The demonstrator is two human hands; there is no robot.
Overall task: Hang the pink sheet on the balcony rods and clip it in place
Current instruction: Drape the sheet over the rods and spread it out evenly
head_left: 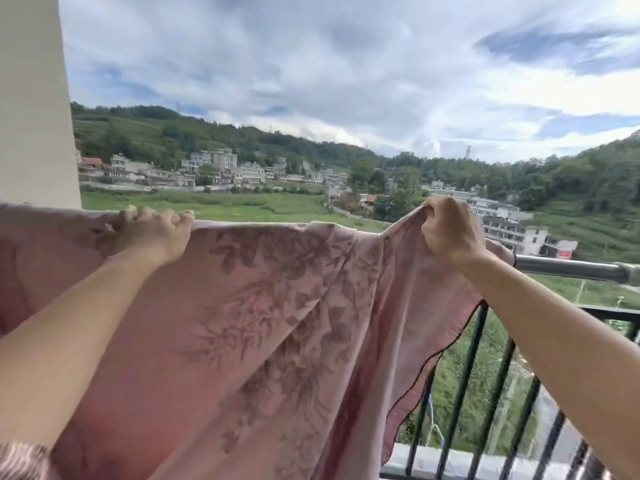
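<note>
Forearms come up from the bottom of the view, a patterned sleeve (17, 459) in the bottom-left corner.

Left hand (152, 233): fingers (173, 216) curled over the top edge of the pink sheet (277, 323), gripping it at rod height. Right hand (450, 230): fingers (433, 209) closed tight, pinching a bunched peak of the sheet and holding it above the rod line.

Sheet location: draped across the rod (571, 268) from the pillar (34, 98) on the left to just past the right wrist. Most of the cloth hangs on the near side, and the right corner sags in front of the railing (485, 358). Bare rod shows only at far right.

Risks, my read:
- The bunch on the right isn't seated on the rod. If it's let go as is, that end may slump in a wad or slide off.
- There's an open drop beyond the railing. Too much cloth pushed over and its weight could drag the whole sheet outward.
- No clips are on, so a gust could lift it.
- Both hands are busy. Fetching a clip means freeing one hand, and that end is then unsecured.

Counts:
- sheets: 1
- rods in view: 1
- hands: 2, both on cloth
- clips in view: 0
- railing uprights: at least 5, the rest cut off by the frame and arm
</note>
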